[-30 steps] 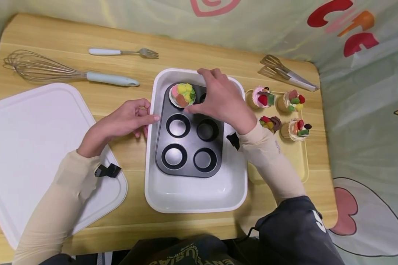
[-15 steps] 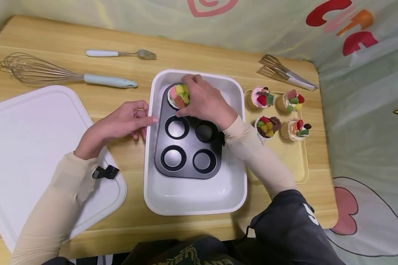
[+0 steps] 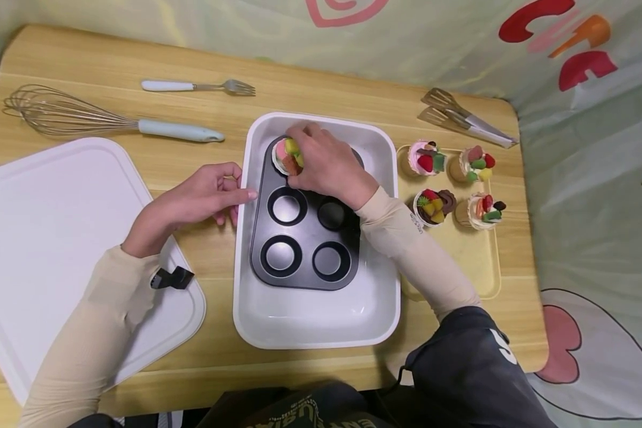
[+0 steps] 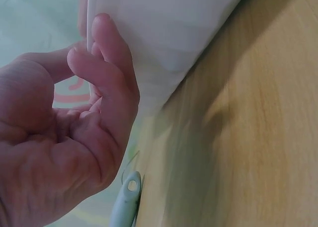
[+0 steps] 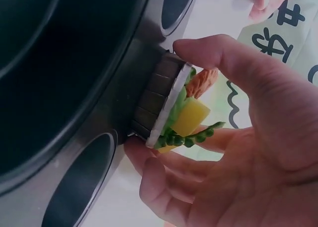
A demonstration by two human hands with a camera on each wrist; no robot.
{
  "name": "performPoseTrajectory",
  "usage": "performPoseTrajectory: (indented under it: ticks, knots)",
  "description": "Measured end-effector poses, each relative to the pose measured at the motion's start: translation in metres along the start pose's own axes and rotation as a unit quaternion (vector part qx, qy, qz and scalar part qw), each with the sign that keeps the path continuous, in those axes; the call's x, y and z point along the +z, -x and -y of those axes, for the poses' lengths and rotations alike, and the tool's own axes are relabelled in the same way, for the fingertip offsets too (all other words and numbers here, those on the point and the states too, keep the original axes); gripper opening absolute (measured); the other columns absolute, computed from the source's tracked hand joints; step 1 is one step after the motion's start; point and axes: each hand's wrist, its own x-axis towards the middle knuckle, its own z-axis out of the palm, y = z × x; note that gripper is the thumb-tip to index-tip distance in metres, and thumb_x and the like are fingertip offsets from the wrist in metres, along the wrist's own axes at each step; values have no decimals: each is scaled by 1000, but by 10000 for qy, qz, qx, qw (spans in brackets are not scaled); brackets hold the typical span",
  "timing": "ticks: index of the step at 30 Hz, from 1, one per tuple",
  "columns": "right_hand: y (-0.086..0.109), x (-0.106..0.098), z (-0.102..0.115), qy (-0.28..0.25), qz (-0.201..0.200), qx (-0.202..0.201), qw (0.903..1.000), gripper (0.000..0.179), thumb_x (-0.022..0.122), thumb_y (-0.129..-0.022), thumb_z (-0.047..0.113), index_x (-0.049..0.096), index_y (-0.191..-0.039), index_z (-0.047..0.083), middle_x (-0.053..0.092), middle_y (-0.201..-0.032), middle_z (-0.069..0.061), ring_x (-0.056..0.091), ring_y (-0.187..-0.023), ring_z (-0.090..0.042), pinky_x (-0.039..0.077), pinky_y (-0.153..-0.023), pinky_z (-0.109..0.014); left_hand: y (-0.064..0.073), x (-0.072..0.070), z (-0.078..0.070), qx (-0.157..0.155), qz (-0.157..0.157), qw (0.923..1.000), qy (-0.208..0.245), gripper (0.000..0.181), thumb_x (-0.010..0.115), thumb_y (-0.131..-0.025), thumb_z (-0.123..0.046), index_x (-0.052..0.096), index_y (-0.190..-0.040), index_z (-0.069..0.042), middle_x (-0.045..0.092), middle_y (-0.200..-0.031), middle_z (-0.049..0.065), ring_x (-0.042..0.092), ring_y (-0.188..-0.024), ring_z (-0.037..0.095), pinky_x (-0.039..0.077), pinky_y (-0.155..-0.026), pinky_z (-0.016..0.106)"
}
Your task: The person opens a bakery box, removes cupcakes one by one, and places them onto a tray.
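A cupcake (image 3: 282,156) with colourful fruit-like topping sits in the back left well of a dark muffin pan (image 3: 308,236). My right hand (image 3: 329,164) holds it by the rim, and in the right wrist view thumb and fingers (image 5: 223,117) lie on either side of the cupcake's pleated cup. The pan's back right well is hidden under this hand; the other visible wells are empty. The pan lies inside a deep white tray (image 3: 315,321). At the tray's left rim my left hand (image 3: 205,193) grips, thumb over the edge and bent fingers outside the wall.
On the right, a yellow tray (image 3: 473,261) bears several decorated cupcakes (image 3: 480,211), with metal tongs (image 3: 465,119) behind. To the left lie a whisk (image 3: 176,129), a fork (image 3: 198,87) and a large white board (image 3: 59,238).
My right hand has moved left onto the cupcake in the back left well, closing its thumb and fingers around it. The left hand stays at the tray's rim.
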Motion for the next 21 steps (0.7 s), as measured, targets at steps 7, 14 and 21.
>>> performPoseTrajectory:
  ticks: [7, 14, 21]
  knots:
    - [-3, 0, 0, 156, 167, 69, 9997, 72, 74, -80, 34, 46, -144, 17, 49, -134, -13, 53, -111, -27, 53, -80, -47, 0, -1, -1, -16, 19, 10000, 0, 27, 67, -97, -23, 49, -98, -3, 65, -67, 18, 60, -54, 32, 51, -48, 34]
    - [-5, 1, 0, 25, 103, 86, 9999, 69, 73, -81, 34, 49, -142, 15, 49, -135, -13, 53, -110, -26, 52, -83, -45, -1, -1, 0, -5, 25, 10000, -22, 27, 67, -97, -23, 49, -98, -3, 65, -67, 18, 60, -53, 31, 50, -47, 33]
    - [-6, 4, -2, -192, -83, 67, 9998, 66, 75, -79, 33, 52, -137, 12, 49, -137, -13, 53, -110, -25, 52, -85, -44, -1, -1, 0, 25, 12, 10000, 12, 27, 68, -97, -22, 49, -97, -3, 65, -66, 18, 61, -55, 32, 49, -47, 33]
